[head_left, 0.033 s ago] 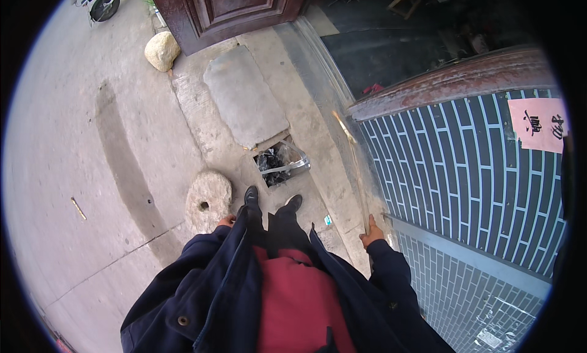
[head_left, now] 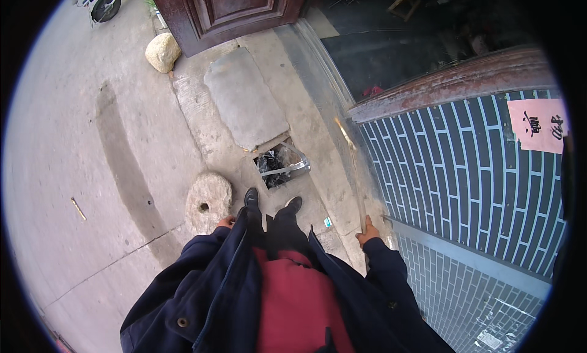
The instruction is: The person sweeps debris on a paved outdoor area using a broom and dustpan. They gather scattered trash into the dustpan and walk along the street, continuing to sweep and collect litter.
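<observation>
My right hand is closed around a long thin stick beside the tiled wall. The stick slants forward along the wall's foot, and its far end is pale yellow. My left hand hangs low by the edge of my dark coat, just over the near rim of a round stone with a hole. Its fingers look curled, partly hidden by the sleeve and coat, and I cannot make out what is in them.
Ahead of my shoes lies a square pit with black plastic and a bent metal strip, beside a grey slab. A brown door stands open next to a boulder. Dark brick-patterned tiles cover the wall at right.
My right hand and the stick have shifted very slightly, the stick's far end coming a little nearer. My left hand looks the same.
</observation>
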